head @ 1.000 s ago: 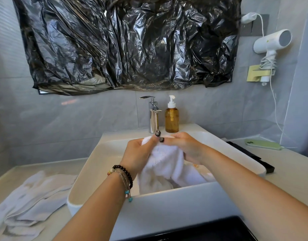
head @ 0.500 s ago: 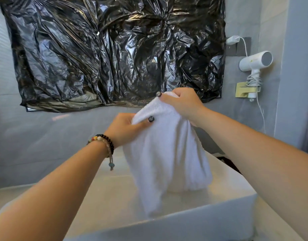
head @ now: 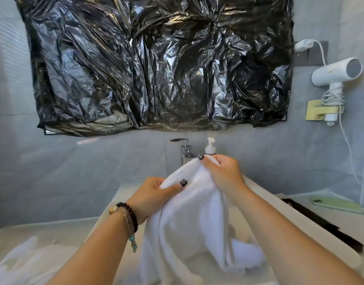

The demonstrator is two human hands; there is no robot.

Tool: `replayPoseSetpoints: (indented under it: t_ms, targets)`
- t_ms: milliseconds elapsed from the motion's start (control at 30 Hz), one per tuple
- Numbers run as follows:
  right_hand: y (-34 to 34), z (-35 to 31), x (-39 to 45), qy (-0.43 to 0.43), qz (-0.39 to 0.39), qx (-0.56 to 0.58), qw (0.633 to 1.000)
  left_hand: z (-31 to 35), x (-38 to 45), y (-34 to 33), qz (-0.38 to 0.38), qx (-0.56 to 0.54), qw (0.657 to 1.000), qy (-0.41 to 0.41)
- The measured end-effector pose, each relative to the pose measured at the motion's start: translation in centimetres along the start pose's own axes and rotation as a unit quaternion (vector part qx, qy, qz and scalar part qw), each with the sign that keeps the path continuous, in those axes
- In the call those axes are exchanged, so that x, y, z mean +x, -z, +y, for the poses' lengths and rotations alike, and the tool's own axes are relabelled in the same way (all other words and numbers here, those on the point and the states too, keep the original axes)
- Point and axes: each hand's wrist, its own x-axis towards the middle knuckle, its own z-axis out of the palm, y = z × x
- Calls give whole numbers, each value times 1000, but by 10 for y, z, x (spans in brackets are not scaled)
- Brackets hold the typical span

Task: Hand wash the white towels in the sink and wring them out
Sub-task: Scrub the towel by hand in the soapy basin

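Pale countertop (head: 53, 229) carries the white sink (head: 284, 219); crumpled towel (head: 22, 262) left; green phone (head: 337, 205) right.

A single head-worn wide-angle camera looks forward and slightly down over the sink (head: 265, 194), close above its basin. The faucet (head: 184, 150) sits behind the sink at mid-frame; black plastic sheeting (head: 156, 62) fills the wall above it.

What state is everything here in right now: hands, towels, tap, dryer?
left hand: grips the towel's upper edge
right hand: pinches the towel's top
white towel: lifted, hanging into the sink
second towel: lying crumpled on the counter
faucet: no water visible
hair dryer: docked on the wall, cord wrapped
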Motion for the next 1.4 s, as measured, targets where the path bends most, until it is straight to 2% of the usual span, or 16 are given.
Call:
replayPoseSetpoints:
  t_ms: [167, 233, 300, 367, 433, 500, 600, 767, 833, 933, 1033, 1100, 1200, 1267, 1300, 1400]
  targets:
    - [-2, -4, 2, 1, 108, 60, 992, -10, 5, 0, -62, -88, 994, 23]
    - [-4, -1, -2, 2, 126, 61, 990, -15, 9, -5, -40, -124, 991, 18]
    - [-20, 2, -19, 60, 98, 44, 992, -16, 12, -12, 9, -162, 987, 20]
    - [-46, 1, -49, 148, 18, -12, 989, -15, 14, -17, 44, -226, 973, 9]
    - [-69, 1, -67, 191, -29, -77, 978, -15, 11, -23, 78, -245, 967, -2]
    - [-75, -1, -48, 143, -5, -117, 983, -13, 6, -33, 104, -242, 965, 13]
    - [-67, -3, -18, 34, 33, -100, 994, -10, 3, -48, 113, -223, 968, 23]
    - [-74, -9, -65, 108, -6, -140, 984, -18, 12, -37, 140, -239, 959, 56]
    - [-71, -14, -50, 46, -9, -140, 989, -23, 12, -41, 111, -228, 965, 64]
    - [-66, -21, -22, -26, 66, -65, 995, -20, 9, -52, 96, -212, 972, 42]
    - [-80, -20, -53, 41, 8, -133, 990, -23, 15, -37, 133, -184, 974, 23]
    - [-85, -18, -73, 93, -27, -140, 985, -28, 15, -29, 127, -236, 962, 49]
    - [-83, -14, -37, 3, -6, -132, 991, -28, 15, -34, 74, -258, 961, 62]
    - [-79, -12, -13, -73, 26, -109, 991, -25, 16, -44, 81, -252, 963, 59]
    - [-79, -10, -13, -82, 31, -116, 989, -24, 18, -45, 97, -242, 963, 63]
    - [-88, -4, -52, 21, -21, -156, 987, -33, 22, -33, 150, -235, 957, 83]
